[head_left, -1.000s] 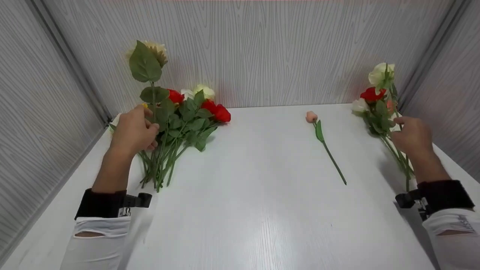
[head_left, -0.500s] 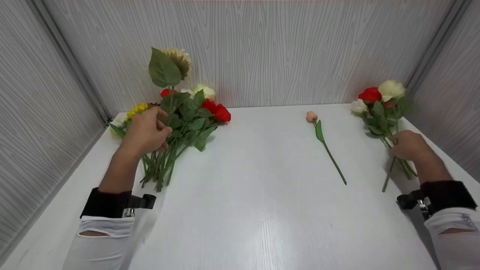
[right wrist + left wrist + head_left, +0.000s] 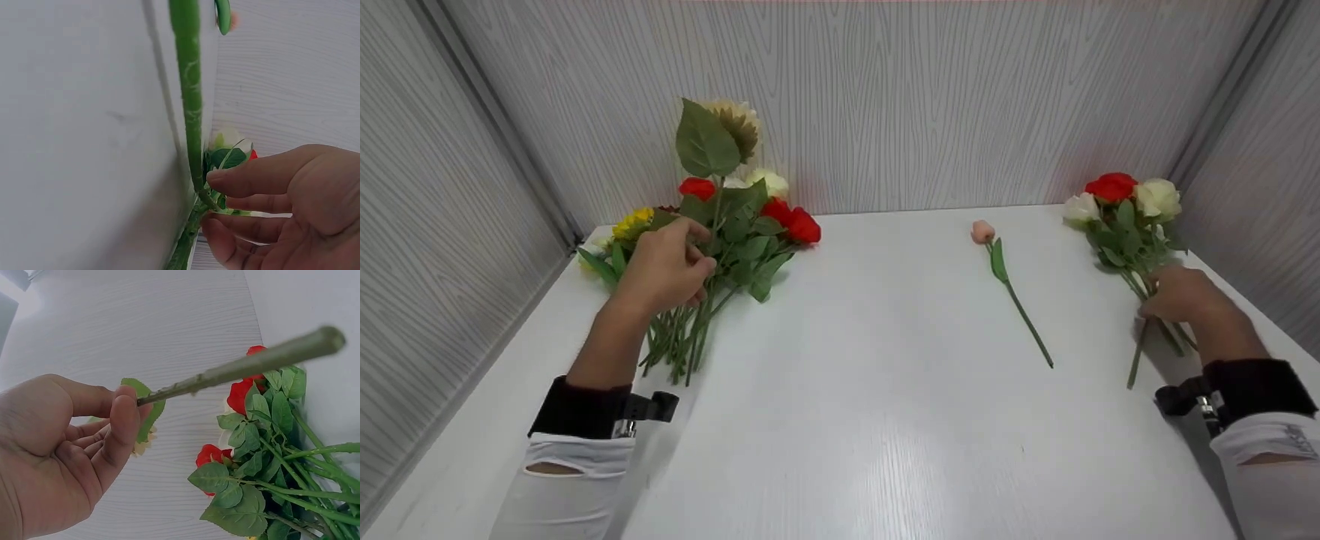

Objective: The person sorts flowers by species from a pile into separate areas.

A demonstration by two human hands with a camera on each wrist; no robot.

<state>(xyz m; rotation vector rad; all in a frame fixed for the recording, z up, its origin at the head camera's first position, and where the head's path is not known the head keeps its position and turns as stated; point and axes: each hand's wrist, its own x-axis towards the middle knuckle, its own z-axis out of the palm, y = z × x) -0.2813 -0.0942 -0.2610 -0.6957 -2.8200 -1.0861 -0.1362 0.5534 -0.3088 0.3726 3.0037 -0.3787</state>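
Note:
My left hand (image 3: pixel 664 266) pinches the stem (image 3: pixel 208 379) of a pale yellow sunflower (image 3: pixel 739 127) between thumb and fingertips. The sunflower stands upright with a broad leaf (image 3: pixel 705 141), over the left bunch of flowers (image 3: pixel 746 247). At the far right, my right hand (image 3: pixel 1181 294) has thumb and fingertips around a green stem (image 3: pixel 191 107), at the stems of the small bunch there. This stem's lower end slants out below the hand. A cream rose (image 3: pixel 1157 198) lies at the top of that bunch, beside a red rose (image 3: pixel 1111 187) and a white one (image 3: pixel 1081 208).
One pink tulip (image 3: pixel 982 232) lies alone on the white table (image 3: pixel 870 360), right of the middle. Red roses (image 3: pixel 802 225) and yellow flowers (image 3: pixel 633 223) fill the left bunch. Grey wood-grain panels (image 3: pixel 885 105) stand at the back and both sides.
My left hand has moved right with the sunflower, which has tipped lower. The right hand has come down and nearer, and the cream rose has sunk from upright onto the right bunch.

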